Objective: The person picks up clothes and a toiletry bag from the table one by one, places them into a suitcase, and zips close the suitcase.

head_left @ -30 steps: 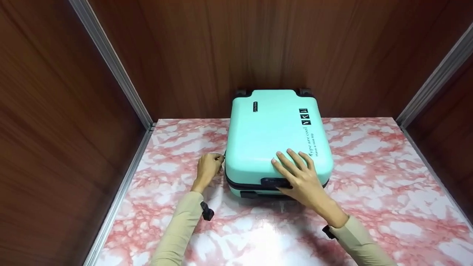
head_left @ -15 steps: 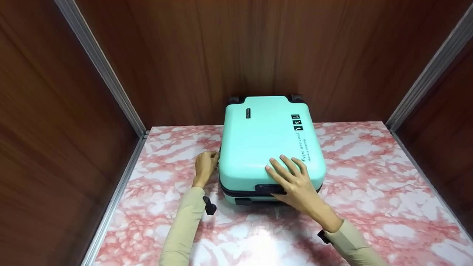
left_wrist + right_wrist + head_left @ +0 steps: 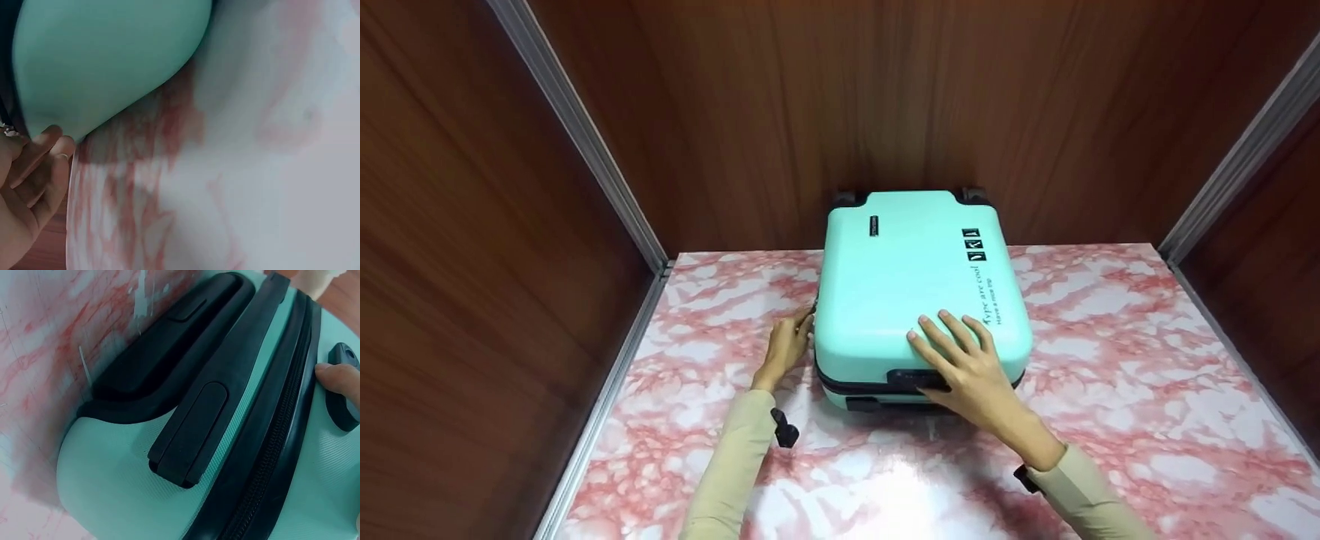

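Observation:
A mint-green hard-shell suitcase [image 3: 915, 277] lies flat, its wheels toward the back wall. My left hand [image 3: 787, 345] is at its left side; thumb and forefinger pinch a small metal zipper pull [image 3: 10, 130] on the dark seam, partly hidden by the fingers. The other fingers of that hand bend loosely near the shell. My right hand [image 3: 976, 382] rests spread on the front right of the lid, fingers straight. Its thumb touches the shell beside a black lock piece [image 3: 344, 363]. In the right wrist view, the zipper [image 3: 270, 444] runs closed between black edges, beside a black carry handle [image 3: 219, 382].
The suitcase lies on a red-and-white marbled tabletop [image 3: 1110, 390]. Brown wood-grain panels [image 3: 900, 97] stand behind and at both sides, joined by grey metal corner strips [image 3: 585, 142]. Black wheels [image 3: 975, 196] sit close to the back panel.
My left hand has moved a little farther back along the suitcase's left seam, its fingers reaching more forward. The right hand stays on the lid. The head view has shifted slightly.

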A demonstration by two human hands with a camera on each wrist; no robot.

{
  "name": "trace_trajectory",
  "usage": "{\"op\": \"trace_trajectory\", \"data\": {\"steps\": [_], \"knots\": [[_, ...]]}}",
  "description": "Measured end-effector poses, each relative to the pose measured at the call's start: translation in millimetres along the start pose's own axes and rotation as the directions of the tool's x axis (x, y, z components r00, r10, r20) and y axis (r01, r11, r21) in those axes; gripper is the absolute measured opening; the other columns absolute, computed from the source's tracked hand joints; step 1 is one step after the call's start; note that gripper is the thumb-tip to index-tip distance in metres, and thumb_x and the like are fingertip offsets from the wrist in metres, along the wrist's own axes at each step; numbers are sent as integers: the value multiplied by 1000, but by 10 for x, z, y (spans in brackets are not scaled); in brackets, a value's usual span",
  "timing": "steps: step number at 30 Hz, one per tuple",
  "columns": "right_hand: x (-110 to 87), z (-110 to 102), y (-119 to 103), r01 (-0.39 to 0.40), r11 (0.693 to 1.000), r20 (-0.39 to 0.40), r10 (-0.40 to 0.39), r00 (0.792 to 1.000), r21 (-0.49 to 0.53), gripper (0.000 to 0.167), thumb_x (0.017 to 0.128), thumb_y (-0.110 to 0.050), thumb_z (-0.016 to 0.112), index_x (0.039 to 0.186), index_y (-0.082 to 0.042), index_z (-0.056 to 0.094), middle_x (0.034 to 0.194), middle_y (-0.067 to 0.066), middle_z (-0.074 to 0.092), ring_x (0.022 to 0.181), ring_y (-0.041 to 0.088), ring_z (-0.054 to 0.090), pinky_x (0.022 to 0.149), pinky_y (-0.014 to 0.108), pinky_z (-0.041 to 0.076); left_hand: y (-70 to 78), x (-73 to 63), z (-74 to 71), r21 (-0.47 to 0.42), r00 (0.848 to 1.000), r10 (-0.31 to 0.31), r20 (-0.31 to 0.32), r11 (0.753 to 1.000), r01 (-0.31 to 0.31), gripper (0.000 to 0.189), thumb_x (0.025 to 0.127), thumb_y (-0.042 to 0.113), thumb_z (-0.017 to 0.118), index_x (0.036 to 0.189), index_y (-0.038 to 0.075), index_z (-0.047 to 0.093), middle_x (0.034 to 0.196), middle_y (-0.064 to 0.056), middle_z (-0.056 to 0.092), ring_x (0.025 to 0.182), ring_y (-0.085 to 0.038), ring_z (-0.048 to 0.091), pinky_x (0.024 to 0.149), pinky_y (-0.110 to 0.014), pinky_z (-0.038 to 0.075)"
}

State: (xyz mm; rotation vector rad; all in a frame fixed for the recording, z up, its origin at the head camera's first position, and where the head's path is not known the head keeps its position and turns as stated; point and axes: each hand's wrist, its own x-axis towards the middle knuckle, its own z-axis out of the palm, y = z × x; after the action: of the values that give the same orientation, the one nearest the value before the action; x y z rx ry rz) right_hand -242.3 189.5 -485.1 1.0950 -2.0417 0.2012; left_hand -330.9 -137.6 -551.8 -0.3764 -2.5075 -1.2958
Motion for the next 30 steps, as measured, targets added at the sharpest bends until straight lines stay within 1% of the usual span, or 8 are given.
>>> {"op": "trace_trajectory", "data": {"steps": [3,7,10,13,18,20,24,30], "knots": [[3,11,5,-4,1000,-2,4,1000,-2,103,52,-37,99,141,-9,55,145,17,50,131,43,44,103,62,30,-3,-19,10,17,1000,11,-18,1000,-11,22,101,5,54,114,-1,71,81,-12,70,70,-24,67,64,-37,53],[4,19,9,-10,1000,-8,10,1000,-2,102,53,-38,98,141,-9,55,144,17,50,130,43,45,103,62,30,5,-51,-10,3,999,-41,17,999,41,22,101,7,55,114,1,72,76,-12,69,64,-24,66,56,-29,50],[-3,15,12,-16,1000,-11,16,1000,-3,102,52,-37,98,140,-9,55,144,17,50,130,43,45,103,61,30,11,-84,-32,-38,993,-91,70,995,94,24,102,8,53,119,0,70,75,-18,68,63,-31,66,51,-24,47],[-11,5,15,-23,1000,-2,23,1000,-8,103,52,-38,98,141,-9,55,145,17,50,131,43,44,104,61,29,14,-121,-51,-94,989,-113,90,988,122,25,102,7,53,120,-3,68,85,-24,69,68,-40,68,51,-26,52],[-17,-8,10,-15,1000,22,16,1000,-18,104,55,-39,97,143,-9,52,146,18,47,132,44,42,105,61,28,2,-190,-92,-151,996,-74,58,985,82,24,102,6,54,115,-9,67,93,-27,69,73,-43,68,59,-39,57],[-17,-8,-2,-12,1000,29,12,999,-19,104,55,-40,97,143,-9,51,147,18,46,133,44,41,105,61,28,6,-212,-119,-167,997,-58,45,984,65,23,102,5,54,114,-9,67,94,-27,69,73,-42,68,62,-40,58],[-17,-12,-11,-9,1000,44,10,999,-17,104,57,-40,97,145,-8,50,148,19,45,134,45,40,106,62,27,41,-230,-157,-203,997,-64,30,977,69,23,102,6,54,114,-7,67,96,-27,68,76,-40,69,64,-38,58],[-2,-46,-8,4,1000,64,-4,998,0,100,63,-42,93,145,-6,49,149,20,43,134,46,39,106,63,26,111,-224,-174,-240,1000,-22,-20,971,17,23,103,8,52,115,-6,67,96,-20,70,80,-43,69,65,-43,58]]}}
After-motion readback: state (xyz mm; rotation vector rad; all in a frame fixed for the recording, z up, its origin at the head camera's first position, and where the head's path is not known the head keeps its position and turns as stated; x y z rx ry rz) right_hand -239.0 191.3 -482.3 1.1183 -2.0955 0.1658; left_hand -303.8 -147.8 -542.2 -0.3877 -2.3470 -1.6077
